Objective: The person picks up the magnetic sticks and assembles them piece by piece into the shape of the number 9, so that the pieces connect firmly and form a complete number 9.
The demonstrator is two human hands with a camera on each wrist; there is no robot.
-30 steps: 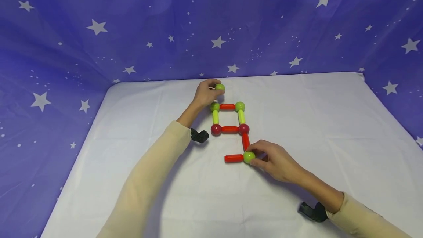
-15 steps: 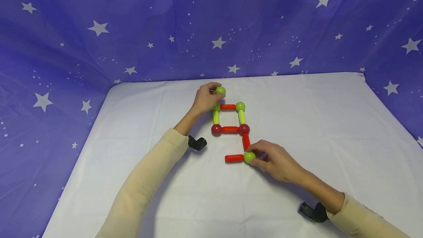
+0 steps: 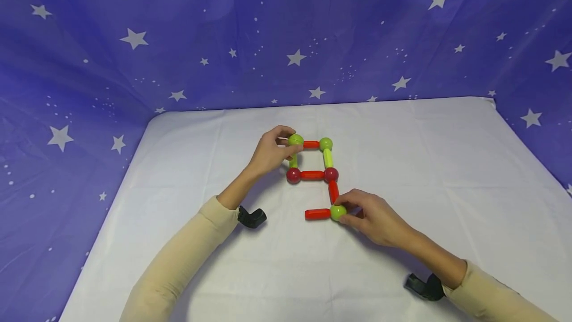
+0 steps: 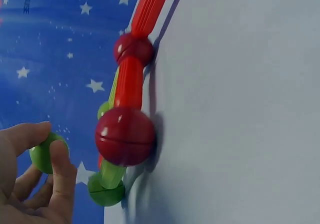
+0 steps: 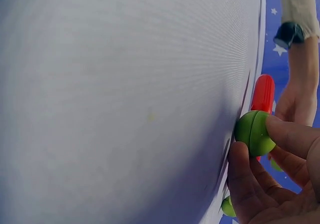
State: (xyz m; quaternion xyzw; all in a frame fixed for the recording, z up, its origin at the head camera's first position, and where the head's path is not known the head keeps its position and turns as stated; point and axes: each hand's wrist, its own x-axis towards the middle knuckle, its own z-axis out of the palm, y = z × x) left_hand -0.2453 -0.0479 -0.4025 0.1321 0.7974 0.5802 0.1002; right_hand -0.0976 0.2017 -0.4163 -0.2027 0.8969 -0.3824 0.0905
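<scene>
My left hand [image 3: 270,153] pinches a green ball [image 4: 42,156] between thumb and fingers. In the head view this ball overlaps the far-left corner of a square of rods and balls; the left wrist view shows it apart from the green corner ball [image 4: 107,193]. The square has two dark red balls [image 3: 293,175] at its near corners, red rods [image 3: 312,175] across and yellow-green rods [image 3: 328,158] along its sides. From the near right ball a red rod [image 3: 333,192] runs to a green ball [image 3: 338,212], which my right hand [image 3: 375,220] grips. Another red rod [image 3: 317,214] points left from it.
A white cloth [image 3: 250,272] covers the table. Behind and beside it hangs a blue sheet [image 3: 250,29] with white stars. A black curved piece [image 3: 252,217] sits at my left wrist, and a similar black piece [image 3: 424,287] at the right one.
My left hand has moved toward me with the green ball, from beyond the square to over its far-left corner. The right hand stays on its ball.
</scene>
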